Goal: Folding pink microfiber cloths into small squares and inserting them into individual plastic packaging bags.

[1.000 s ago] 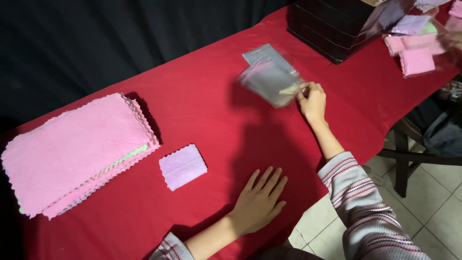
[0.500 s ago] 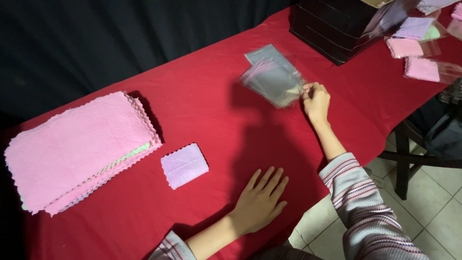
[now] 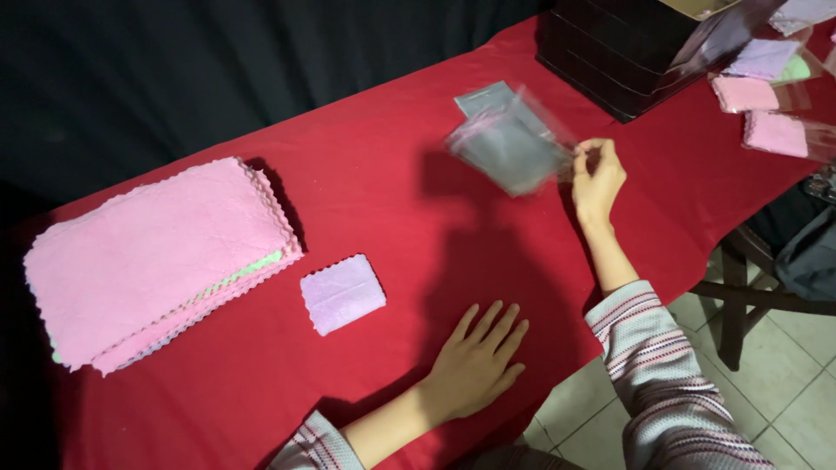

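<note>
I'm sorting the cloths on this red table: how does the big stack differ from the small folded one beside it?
The cloth stack is many layers, wide and unfolded; the small folded cloth is a single compact piece.
The cloth stack is pink with a green layer showing at its edge; the small folded cloth is pale lilac.
The cloth stack lies farther from the left hand; the small folded cloth lies nearer.
Both have scalloped edges.
</note>
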